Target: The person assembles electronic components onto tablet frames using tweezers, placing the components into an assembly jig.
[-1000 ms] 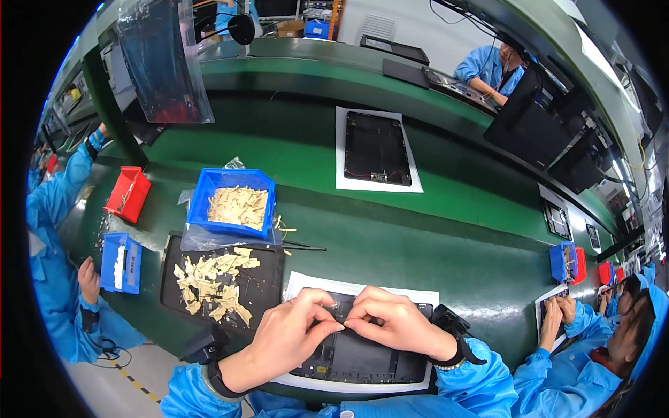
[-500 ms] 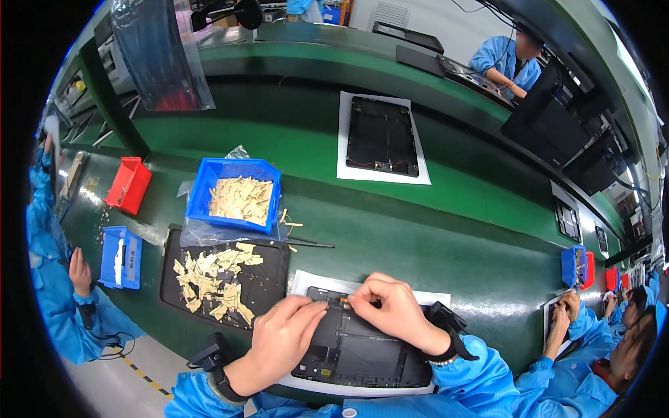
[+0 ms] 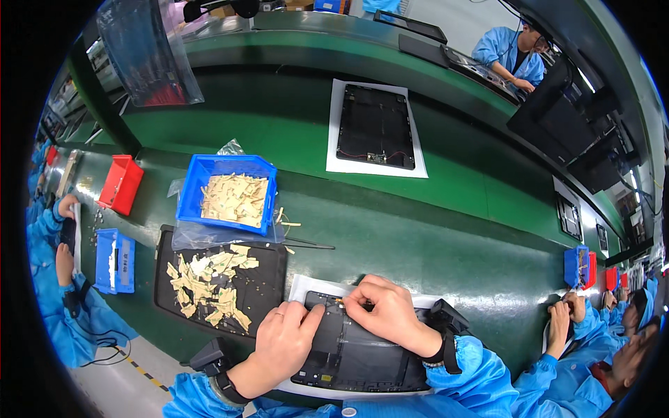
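Observation:
A black tablet housing (image 3: pixel 369 355) lies on a white sheet (image 3: pixel 298 287) at the bench's near edge. My right hand (image 3: pixel 394 315) pinches at its upper edge, beside a tiny orange-gold piece (image 3: pixel 340 300); what is between the fingertips is too small to make out. On the housing's upper left part rests my left hand (image 3: pixel 284 341), thumb tip down on the surface and fingers curled in; anything under them is hidden. Left of it, a black tray (image 3: pixel 272 279) bears loose cream-coloured paper strips (image 3: pixel 223 299).
Beyond the tray, a blue bin (image 3: pixel 182 205) holds more cream pieces. Black tweezers (image 3: pixel 310 244) lie beside it. A red bin (image 3: pixel 120 184) and another blue bin (image 3: pixel 130 261) stand further left. A second tablet housing (image 3: pixel 376 125) sits on the raised shelf. Co-workers sit at both sides.
My left thumb has shifted from a pinch with the fingers to pressing on the housing. My right hand stays at the upper edge. The co-worker on the left now holds a flat panel.

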